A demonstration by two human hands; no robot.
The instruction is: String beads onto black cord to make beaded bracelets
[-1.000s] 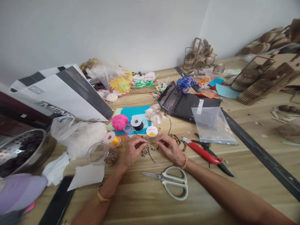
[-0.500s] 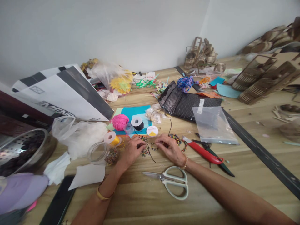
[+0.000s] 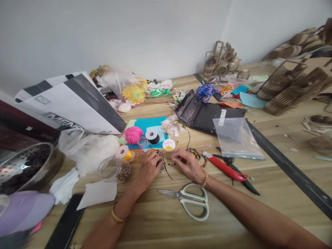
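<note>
My right hand is closed in a pinch on a beaded string, whose small dark and coloured beads show left of my fingertips. Facing it, my left hand has its fingers curled together over loose beads; what they grip, if anything, is hidden. A black cord trails out between the hands. Finished-looking loops of colourful beads lie just beyond my right hand. Scissors with pale handles rest on the wood below both hands.
Left stand an open jar of beads, a yellow thread spool and a metal colander. Ahead are pink yarn and a black cord spool. A red-handled knife and a plastic bag lie right.
My left hand has turned further over and shifted slightly, so its back covers more of the loose beads. The right hand stays in its pinch at the same place.
</note>
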